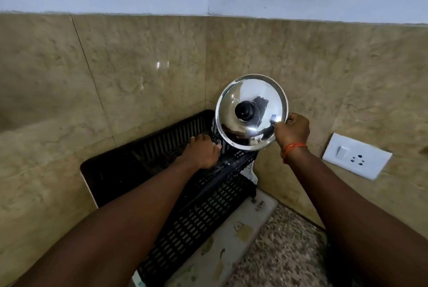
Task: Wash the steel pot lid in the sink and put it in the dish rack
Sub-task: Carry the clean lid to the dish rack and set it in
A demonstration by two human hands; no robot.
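Observation:
The shiny steel pot lid [251, 99] with a black knob in its middle is held upright, tilted toward me, above the far right corner of the black slatted dish rack [208, 208]. My right hand [292, 130] grips the lid's right rim. My left hand [202, 152] reaches into the rack just left of the lid, its fingers curled on something dark inside that I cannot make out. No sink is in view.
The rack sits in a corner of beige tiled walls. A white switch and socket plate [356, 155] is on the right wall. A pale printed mat [231, 240] lies under the rack on a speckled granite counter [284, 254].

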